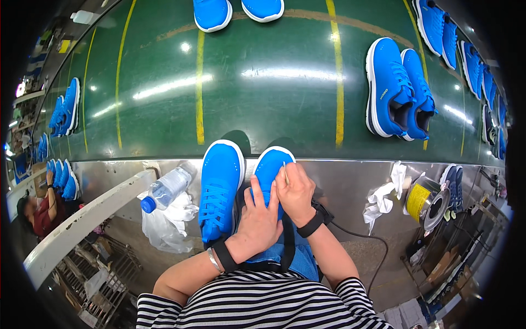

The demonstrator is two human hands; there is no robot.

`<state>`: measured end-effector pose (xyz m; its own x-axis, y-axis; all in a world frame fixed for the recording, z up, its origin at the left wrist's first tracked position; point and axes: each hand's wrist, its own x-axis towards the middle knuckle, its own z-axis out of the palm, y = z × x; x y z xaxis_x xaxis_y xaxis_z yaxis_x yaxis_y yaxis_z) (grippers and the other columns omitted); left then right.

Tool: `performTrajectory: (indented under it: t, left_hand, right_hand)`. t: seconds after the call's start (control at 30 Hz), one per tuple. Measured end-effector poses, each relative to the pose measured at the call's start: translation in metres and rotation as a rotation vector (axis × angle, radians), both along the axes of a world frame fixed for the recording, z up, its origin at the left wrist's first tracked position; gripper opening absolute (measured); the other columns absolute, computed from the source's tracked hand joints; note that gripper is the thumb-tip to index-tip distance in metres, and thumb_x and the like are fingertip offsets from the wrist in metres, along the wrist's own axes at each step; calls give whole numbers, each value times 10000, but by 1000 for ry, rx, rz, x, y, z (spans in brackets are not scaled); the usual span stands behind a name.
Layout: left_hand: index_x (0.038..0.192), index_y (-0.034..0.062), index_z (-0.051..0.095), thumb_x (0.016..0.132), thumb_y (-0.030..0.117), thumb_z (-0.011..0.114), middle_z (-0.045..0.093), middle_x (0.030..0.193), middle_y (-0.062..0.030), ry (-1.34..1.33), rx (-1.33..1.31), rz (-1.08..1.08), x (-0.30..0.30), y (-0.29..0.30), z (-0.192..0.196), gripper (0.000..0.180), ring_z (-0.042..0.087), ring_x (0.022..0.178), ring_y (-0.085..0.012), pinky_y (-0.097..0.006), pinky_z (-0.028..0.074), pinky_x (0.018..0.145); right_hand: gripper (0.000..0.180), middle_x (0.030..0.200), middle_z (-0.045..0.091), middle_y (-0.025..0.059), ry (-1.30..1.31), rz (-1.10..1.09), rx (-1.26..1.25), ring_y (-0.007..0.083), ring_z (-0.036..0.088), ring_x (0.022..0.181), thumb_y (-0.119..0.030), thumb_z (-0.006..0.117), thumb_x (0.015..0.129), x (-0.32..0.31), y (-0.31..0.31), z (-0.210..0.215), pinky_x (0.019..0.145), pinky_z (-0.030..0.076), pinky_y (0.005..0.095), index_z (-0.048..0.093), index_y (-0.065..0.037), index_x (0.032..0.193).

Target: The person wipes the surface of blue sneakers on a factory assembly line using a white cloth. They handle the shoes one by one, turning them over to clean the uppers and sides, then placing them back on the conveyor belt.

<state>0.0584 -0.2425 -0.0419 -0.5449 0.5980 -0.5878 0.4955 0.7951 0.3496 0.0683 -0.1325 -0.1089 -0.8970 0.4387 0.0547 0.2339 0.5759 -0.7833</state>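
Observation:
A blue running shoe (pixel 272 163) with a white sole rim lies in front of me at the metal edge, its toe pointing away. My left hand (pixel 256 223) rests on its upper with fingers outstretched and spread, holding nothing. Pinched in my right hand (pixel 296 193) is a thin, pale stick-like tool (pixel 286 174), its end by the toe area of that shoe; its exact kind is too small to tell. Just to the left, a matching blue shoe (pixel 222 174) with blue laces lies untouched. The heel of the shoe under my hands is hidden.
Beyond the metal ledge (pixel 350 181) runs a green belt (pixel 268 104) with yellow lines, carrying several blue shoes (pixel 390 90). At left are a water bottle (pixel 170 189), a plastic bag (pixel 167 222) and a white rail (pixel 90 222). A metal tin (pixel 426 203) and white cloth (pixel 379 202) are at right.

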Motion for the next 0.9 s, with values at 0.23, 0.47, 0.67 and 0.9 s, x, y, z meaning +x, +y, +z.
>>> performTrajectory:
  t: [0.23, 0.47, 0.67, 0.9]
  left_hand:
    - [1321, -83, 190, 689, 225, 649, 101, 1263, -454, -24, 15, 0, -2, 0, 2, 840, 306, 1078, -549, -503, 409, 855]
    - [1322, -82, 191, 683, 229, 654, 91, 1265, -452, -9, 25, 1, -2, -1, 1, 848, 302, 1083, -552, -493, 438, 819]
    - [1318, -89, 191, 678, 229, 658, 89, 1265, -451, -9, 20, 3, -2, -1, 1, 853, 306, 1083, -559, -493, 443, 816]
    - [1316, -87, 193, 680, 228, 657, 96, 1265, -447, -11, 21, 7, -2, 0, 1, 848, 304, 1085, -556, -490, 447, 813]
  right_hand:
    - [149, 615, 489, 109, -18, 41, -17, 288, 522, 511, -90, 568, 786, 3, 9, -1, 442, 408, 368, 469, -47, 683]
    - [140, 623, 495, 124, -69, 65, -29, 316, 506, 524, -65, 566, 785, 18, 7, 5, 455, 398, 378, 466, -34, 692]
    - [130, 626, 497, 120, -84, 29, -18, 310, 510, 524, -55, 559, 784, 4, 6, 4, 454, 398, 377, 469, -33, 693]
    - [139, 625, 504, 112, -56, 59, -20, 297, 519, 512, -75, 559, 785, -2, 11, 3, 446, 403, 373, 470, -39, 684]
